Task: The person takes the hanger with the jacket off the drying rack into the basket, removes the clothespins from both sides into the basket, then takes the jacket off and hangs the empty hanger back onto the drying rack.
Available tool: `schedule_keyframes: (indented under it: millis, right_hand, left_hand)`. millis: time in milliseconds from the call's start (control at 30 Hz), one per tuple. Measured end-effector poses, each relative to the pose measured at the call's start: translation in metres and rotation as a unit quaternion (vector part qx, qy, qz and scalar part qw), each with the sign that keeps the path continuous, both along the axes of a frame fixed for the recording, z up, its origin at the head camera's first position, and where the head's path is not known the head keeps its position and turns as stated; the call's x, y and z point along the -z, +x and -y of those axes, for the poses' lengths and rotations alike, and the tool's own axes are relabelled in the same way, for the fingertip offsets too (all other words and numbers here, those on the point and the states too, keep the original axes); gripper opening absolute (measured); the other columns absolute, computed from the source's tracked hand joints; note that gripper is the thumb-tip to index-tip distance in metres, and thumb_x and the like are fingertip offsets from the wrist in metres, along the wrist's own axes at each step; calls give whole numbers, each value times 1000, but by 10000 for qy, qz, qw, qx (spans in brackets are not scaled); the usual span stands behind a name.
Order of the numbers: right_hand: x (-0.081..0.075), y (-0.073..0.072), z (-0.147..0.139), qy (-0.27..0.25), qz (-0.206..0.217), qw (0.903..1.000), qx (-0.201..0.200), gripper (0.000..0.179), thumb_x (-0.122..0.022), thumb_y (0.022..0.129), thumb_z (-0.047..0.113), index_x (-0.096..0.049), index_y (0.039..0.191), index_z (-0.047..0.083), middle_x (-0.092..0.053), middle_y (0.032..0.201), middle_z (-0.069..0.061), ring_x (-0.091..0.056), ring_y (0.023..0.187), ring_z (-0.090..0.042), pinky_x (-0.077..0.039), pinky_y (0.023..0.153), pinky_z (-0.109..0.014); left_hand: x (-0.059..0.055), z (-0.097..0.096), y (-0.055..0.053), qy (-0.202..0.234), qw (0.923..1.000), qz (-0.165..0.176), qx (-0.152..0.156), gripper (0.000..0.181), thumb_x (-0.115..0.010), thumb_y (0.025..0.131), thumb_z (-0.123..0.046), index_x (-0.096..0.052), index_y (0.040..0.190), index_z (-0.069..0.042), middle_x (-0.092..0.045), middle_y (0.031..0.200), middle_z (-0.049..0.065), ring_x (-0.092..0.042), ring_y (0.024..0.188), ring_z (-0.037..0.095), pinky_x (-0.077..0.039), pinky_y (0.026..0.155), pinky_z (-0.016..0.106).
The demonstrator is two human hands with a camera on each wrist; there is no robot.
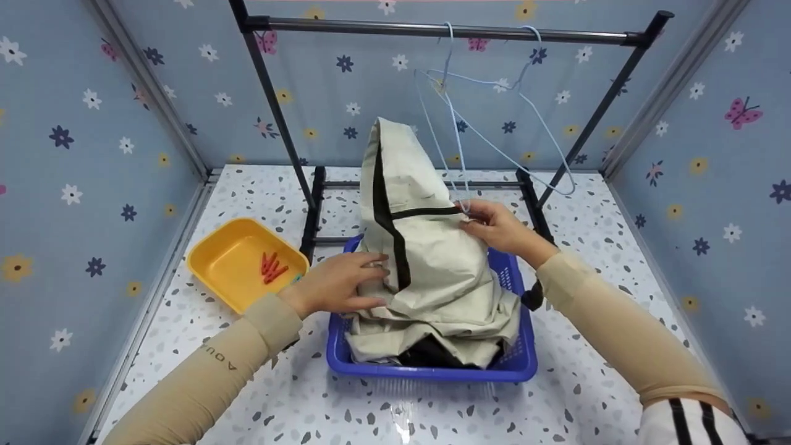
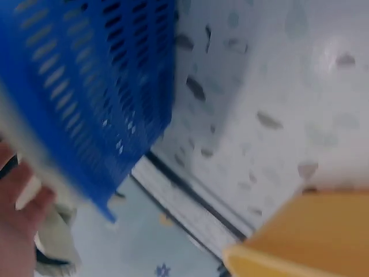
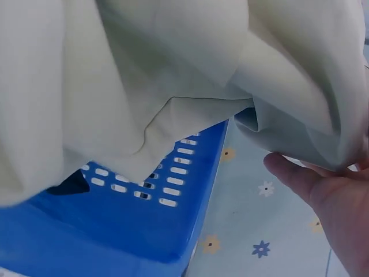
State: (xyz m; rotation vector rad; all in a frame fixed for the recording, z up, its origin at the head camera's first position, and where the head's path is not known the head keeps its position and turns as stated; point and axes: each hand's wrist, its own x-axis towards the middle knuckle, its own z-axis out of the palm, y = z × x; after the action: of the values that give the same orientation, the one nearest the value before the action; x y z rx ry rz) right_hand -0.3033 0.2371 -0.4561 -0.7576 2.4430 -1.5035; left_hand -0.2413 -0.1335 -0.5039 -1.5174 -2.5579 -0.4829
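A cream jacket (image 1: 432, 259) with black trim is heaped in a blue plastic basket (image 1: 432, 372), its upper part standing up in a peak. My right hand (image 1: 503, 228) pinches the fabric on the peak's right side. In the right wrist view, the thumb of that hand (image 3: 323, 193) lies at the lower edge of the cloth (image 3: 190, 63), while the other fingers are partly hidden behind it. On the other side, my left hand (image 1: 340, 281) has its fingers spread, with the fingertips at the jacket's left side. Part of this hand (image 2: 23, 213) shows beside the basket (image 2: 115, 81) in the left wrist view.
Two light-blue wire hangers (image 1: 454, 123) hang from a black clothes rack (image 1: 371, 26) behind the basket, the nearer one close to my right hand. A yellow tray (image 1: 228, 247) with several red clothespins (image 1: 270, 269) sits to the left on the speckled surface. Flowered walls enclose the space.
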Motion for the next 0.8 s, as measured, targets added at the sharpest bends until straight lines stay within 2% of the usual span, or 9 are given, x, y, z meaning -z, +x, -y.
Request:
schedule_keyframes:
  millis: [67, 133, 233, 267, 333, 400, 467, 633, 800]
  right_hand:
    - [-1, 4, 2, 202, -220, 9995, -111, 37, -63, 103, -5, -65, 140, -11, -66, 143, -30, -68, 126, -23, -53, 97, -14]
    - [-3, 7, 3, 380, -369, 9982, -269, 39, -62, 102, -8, -65, 141, -10, -65, 146, -31, -66, 129, -23, -52, 98, -13]
    - [-4, 13, 5, 607, -558, 9946, -626, 45, -58, 99, -13, -65, 143, -7, -65, 147, -30, -69, 102, -14, -54, 86, -16]
    - [-4, 15, 6, 685, -644, 9927, -762, 47, -56, 98, -14, -66, 143, -6, -65, 147, -29, -70, 102, -16, -55, 85, -20]
    - [-6, 18, 7, 847, -876, 9873, -1015, 50, -55, 96, -16, -67, 143, -3, -64, 149, -28, -75, 108, -29, -58, 88, -30]
    - [-8, 22, 9, 989, -1057, 9817, -1240, 52, -54, 96, -16, -68, 144, -1, -65, 149, -26, -68, 131, -42, -58, 100, -42]
    - [-11, 27, 10, 1143, -1269, 9746, -1448, 53, -54, 95, -17, -69, 143, 1, -65, 149, -23, -52, 148, -48, -52, 115, -53]
    - [-15, 40, 12, 1534, -1866, 9499, -1984, 55, -54, 93, -20, -72, 140, 4, -70, 145, -17, -51, 149, -49, -42, 122, -60]
    - [-20, 54, 10, 2075, -2137, 9246, -2375, 60, -53, 95, -19, -75, 140, 13, -71, 145, -13, -50, 151, -46, -43, 122, -60]
  left_hand:
    - [-10, 6, -3, 588, 9972, -458, -29, 48, -73, 102, -49, -77, 124, -7, -72, 135, 18, -73, 118, 36, -60, 103, 51]
    - [-22, 11, -8, 1047, 9905, -883, -102, 47, -72, 103, -49, -78, 117, -4, -75, 125, 19, -74, 110, 35, -62, 98, 49]
    - [-46, 15, -14, 1457, 9798, -1333, -317, 45, -70, 105, -47, -77, 113, -3, -73, 121, 20, -71, 110, 36, -60, 100, 50]
    - [-53, 16, -16, 1503, 9777, -1405, -419, 44, -70, 105, -46, -76, 113, -3, -72, 123, 21, -69, 113, 37, -59, 102, 52]
    - [-70, 16, -19, 1436, 9774, -1409, -649, 42, -71, 105, -42, -75, 119, -3, -68, 131, 22, -65, 122, 39, -54, 110, 54]
    - [-85, 15, -22, 1199, 9809, -1244, -895, 47, -72, 104, -43, -72, 131, -4, -62, 145, 23, -58, 135, 41, -47, 119, 57]
    - [-101, 14, -26, 823, 9854, -991, -1111, 57, -71, 104, -47, -66, 144, -7, -53, 159, 22, -48, 150, 42, -36, 128, 61]
    - [-135, 11, -39, -261, 9874, -272, -1539, 78, -64, 103, -64, -47, 166, -20, -31, 178, 15, -18, 168, 44, -11, 134, 70]
    - [-152, 9, -50, -1016, 9789, 588, -1671, 91, -65, 97, -74, -33, 172, -34, -16, 184, 9, -8, 169, 45, -5, 133, 72]
